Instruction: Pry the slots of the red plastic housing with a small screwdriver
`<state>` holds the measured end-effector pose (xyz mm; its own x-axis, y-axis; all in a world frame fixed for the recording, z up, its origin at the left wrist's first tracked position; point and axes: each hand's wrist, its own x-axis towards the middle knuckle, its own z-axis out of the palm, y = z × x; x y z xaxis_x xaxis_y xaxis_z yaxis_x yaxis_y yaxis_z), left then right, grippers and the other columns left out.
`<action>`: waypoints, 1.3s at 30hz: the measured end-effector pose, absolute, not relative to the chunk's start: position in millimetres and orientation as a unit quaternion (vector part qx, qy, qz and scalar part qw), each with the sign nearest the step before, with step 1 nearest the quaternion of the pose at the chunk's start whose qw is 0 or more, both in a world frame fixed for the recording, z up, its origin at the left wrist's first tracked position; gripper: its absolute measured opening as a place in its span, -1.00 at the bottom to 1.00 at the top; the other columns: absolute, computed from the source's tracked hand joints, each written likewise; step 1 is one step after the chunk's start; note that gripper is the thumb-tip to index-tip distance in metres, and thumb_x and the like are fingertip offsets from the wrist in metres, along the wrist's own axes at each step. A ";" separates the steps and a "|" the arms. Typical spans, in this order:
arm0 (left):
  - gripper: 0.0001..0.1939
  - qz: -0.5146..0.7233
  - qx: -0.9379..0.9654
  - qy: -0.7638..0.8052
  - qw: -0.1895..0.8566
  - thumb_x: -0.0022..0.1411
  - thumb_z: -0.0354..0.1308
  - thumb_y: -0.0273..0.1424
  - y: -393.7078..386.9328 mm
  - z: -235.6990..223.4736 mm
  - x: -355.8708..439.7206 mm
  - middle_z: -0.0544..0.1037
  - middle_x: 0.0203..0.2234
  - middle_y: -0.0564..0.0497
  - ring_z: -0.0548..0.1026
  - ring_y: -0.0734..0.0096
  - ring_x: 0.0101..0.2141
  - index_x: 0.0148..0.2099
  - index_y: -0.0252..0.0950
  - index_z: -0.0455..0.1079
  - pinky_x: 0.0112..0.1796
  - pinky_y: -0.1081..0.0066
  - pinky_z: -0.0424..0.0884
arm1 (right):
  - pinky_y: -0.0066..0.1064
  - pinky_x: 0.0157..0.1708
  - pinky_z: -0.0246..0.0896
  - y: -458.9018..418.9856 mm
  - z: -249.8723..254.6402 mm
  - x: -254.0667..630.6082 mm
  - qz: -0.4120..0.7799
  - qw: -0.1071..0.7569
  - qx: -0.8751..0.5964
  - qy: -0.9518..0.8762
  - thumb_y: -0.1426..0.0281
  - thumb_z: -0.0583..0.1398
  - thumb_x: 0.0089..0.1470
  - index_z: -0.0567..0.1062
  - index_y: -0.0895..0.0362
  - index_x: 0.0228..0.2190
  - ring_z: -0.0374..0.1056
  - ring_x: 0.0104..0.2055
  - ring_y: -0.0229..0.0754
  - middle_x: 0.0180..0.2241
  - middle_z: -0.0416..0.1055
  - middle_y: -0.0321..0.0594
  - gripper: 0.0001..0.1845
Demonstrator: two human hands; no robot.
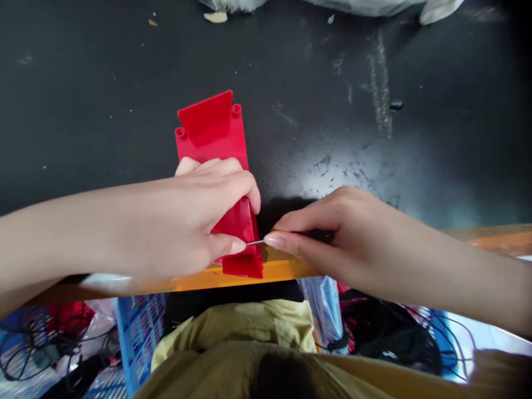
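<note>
A long red plastic part [216, 133] with folded-up end flaps lies on the black table [374, 138], its near end at the table's orange front edge [191, 281]. My left hand [199, 216] is closed over its middle and near end, thumb pressed against the side. My right hand [324, 233] pinches a thin metal pin [254, 243] between thumb and forefinger. The pin's tip meets the side of the red part just beside my left thumb. The rest of the pin is hidden in my right fingers.
A small dark piece [396, 103] lies on the table at the far right. Clear plastic bags [366, 5] sit along the far edge. Below the table are a blue crate [137, 332], tangled black cables [390, 332] and red items [66, 316].
</note>
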<state>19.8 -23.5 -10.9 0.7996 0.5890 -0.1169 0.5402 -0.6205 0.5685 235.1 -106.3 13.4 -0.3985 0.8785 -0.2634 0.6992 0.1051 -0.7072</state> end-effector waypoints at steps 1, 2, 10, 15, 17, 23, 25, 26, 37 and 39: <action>-0.67 -0.019 0.908 0.254 0.333 0.07 0.29 -0.11 -16.4 -6.2 20.7 0.45 -0.30 0.06 0.52 0.24 -0.28 -0.15 -0.14 0.47 -0.28 0.25 0.51 | -0.43 -0.67 -0.20 -106.9 13.5 234.6 0.394 0.112 -0.543 -0.733 0.23 0.15 0.24 0.56 0.06 -0.54 -0.12 -0.67 -0.38 -0.72 0.12 -0.38 -0.64; -0.66 -0.057 0.906 0.224 0.355 0.07 0.29 -0.16 -9.3 -0.9 21.7 0.45 -0.28 0.06 0.51 0.23 -0.27 -0.10 -0.12 0.46 -0.31 0.27 0.49 | -0.44 -0.67 -0.20 -107.5 13.4 234.5 0.393 0.110 -0.549 -0.730 0.22 0.14 0.24 0.58 0.05 -0.51 -0.12 -0.67 -0.38 -0.72 0.14 -0.39 -0.64; -0.74 0.041 0.805 0.300 0.510 0.31 0.05 -0.18 3.0 23.1 11.9 0.49 -0.31 0.08 0.46 0.41 -0.30 -0.12 -0.23 0.42 -0.27 0.41 0.39 | -0.40 -0.34 0.24 -121.0 -2.5 263.0 0.267 0.234 -0.683 -0.639 0.12 0.03 0.30 0.61 0.08 -0.14 0.36 -0.37 -0.23 -0.39 0.49 -0.24 -0.56; -0.64 0.207 0.835 0.353 0.368 0.44 -0.09 -0.18 -35.0 11.7 -16.8 0.47 -0.26 0.02 0.46 0.36 -0.19 -0.19 -0.26 0.44 -0.09 0.31 0.36 | 0.09 0.01 0.23 -132.7 -20.6 269.7 0.002 0.213 -0.676 -0.706 0.26 0.13 0.24 0.48 0.07 0.11 0.30 0.03 0.14 0.04 0.38 0.07 -0.56; -0.69 0.256 0.849 0.365 0.284 0.44 -0.06 -0.22 -56.1 3.5 -25.7 0.47 -0.24 -0.01 0.47 0.34 -0.16 -0.14 -0.28 0.43 -0.08 0.29 0.37 | 0.17 0.06 0.19 -138.2 -21.0 259.3 -0.016 0.241 -0.646 -0.724 0.28 0.12 0.26 0.45 0.08 0.13 0.23 0.13 0.19 0.13 0.30 0.11 -0.56; -0.73 0.328 0.884 0.321 0.089 0.40 0.05 -0.35 -100.7 -31.7 -30.8 0.57 -0.07 -0.13 0.53 0.24 -0.09 0.04 -0.31 0.45 -0.04 0.18 0.47 | -0.18 0.08 0.33 -145.9 -21.3 217.7 0.069 0.271 -0.478 -0.833 0.28 0.15 0.26 0.54 0.04 -0.03 0.34 0.09 -0.11 0.05 0.42 -0.07 -0.70; -0.74 0.334 0.890 0.305 0.059 0.40 0.06 -0.36 -104.9 -40.3 -28.3 0.60 -0.05 -0.12 0.56 0.21 -0.09 0.02 -0.30 0.48 0.00 0.12 0.49 | -0.20 0.07 0.34 -142.7 -26.6 212.0 0.077 0.278 -0.457 -0.841 0.27 0.15 0.26 0.55 0.04 -0.03 0.35 0.09 -0.13 0.06 0.41 -0.08 -0.70; -0.75 0.336 0.893 0.298 0.045 0.40 0.05 -0.37 -105.8 -43.1 -27.3 0.62 -0.06 -0.11 0.58 0.22 -0.10 0.01 -0.29 0.49 0.01 0.11 0.49 | -0.22 0.07 0.35 -140.9 -29.3 210.9 0.078 0.283 -0.451 -0.843 0.27 0.15 0.26 0.55 0.04 -0.04 0.35 0.08 -0.14 0.06 0.41 -0.08 -0.70; -0.74 0.332 0.900 0.278 -0.048 0.38 0.02 -0.44 -112.3 -53.1 -28.1 0.61 -0.03 -0.15 0.61 0.22 -0.06 -0.01 -0.32 0.50 0.03 0.21 0.54 | -0.10 0.00 0.31 -123.6 -24.7 222.9 0.008 0.233 -0.376 -0.897 0.24 0.14 0.26 0.60 0.04 -0.06 0.31 0.01 -0.03 0.04 0.43 -0.01 -0.68; -0.75 0.330 0.902 0.274 -0.056 0.37 0.04 -0.44 -112.0 -53.5 -27.9 0.62 -0.04 -0.16 0.61 0.21 -0.07 -0.02 -0.32 0.50 0.02 0.19 0.55 | -0.11 0.02 0.30 -117.8 -19.7 225.9 0.003 0.211 -0.355 -0.911 0.23 0.14 0.25 0.59 0.00 -0.05 0.29 0.01 -0.04 0.06 0.42 -0.05 -0.67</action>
